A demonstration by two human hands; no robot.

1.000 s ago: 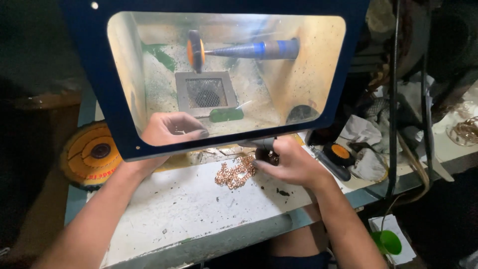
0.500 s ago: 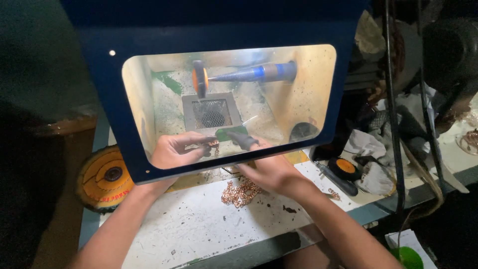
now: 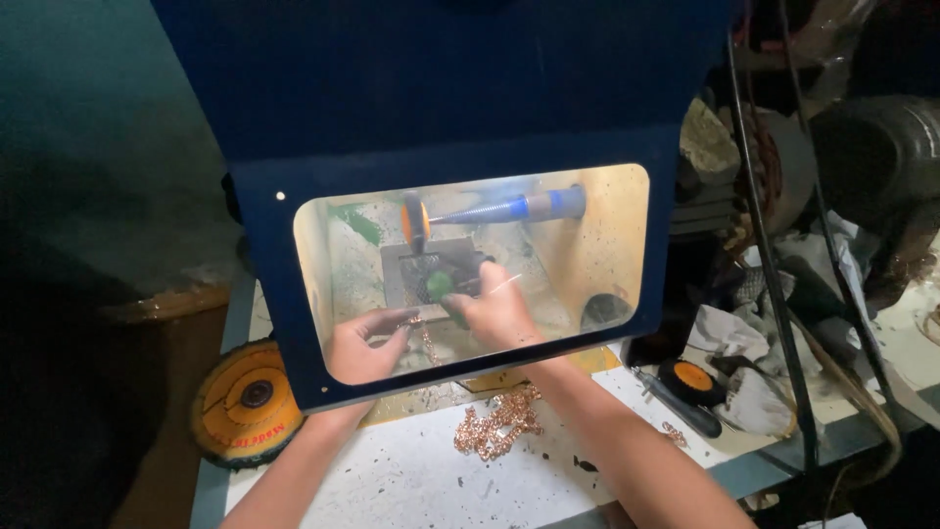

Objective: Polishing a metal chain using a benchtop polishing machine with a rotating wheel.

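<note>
Head view | blue hood (image 3: 460, 108) over bench (image 3: 411, 480) | right hand (image 3: 499, 312) clamped around green block (image 3: 440, 286) behind window | left hand (image 3: 360, 348) fingers pinched together on copper chain (image 3: 423, 338) | chain heap (image 3: 497, 423) on bench

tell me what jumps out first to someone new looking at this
A lit window in a blue hood fills the middle, with both hands inside: the left hand pinches a thin chain, the right hand grips a green piece below an orange wheel. A coppery chain pile lies on the white bench just in front.
</note>
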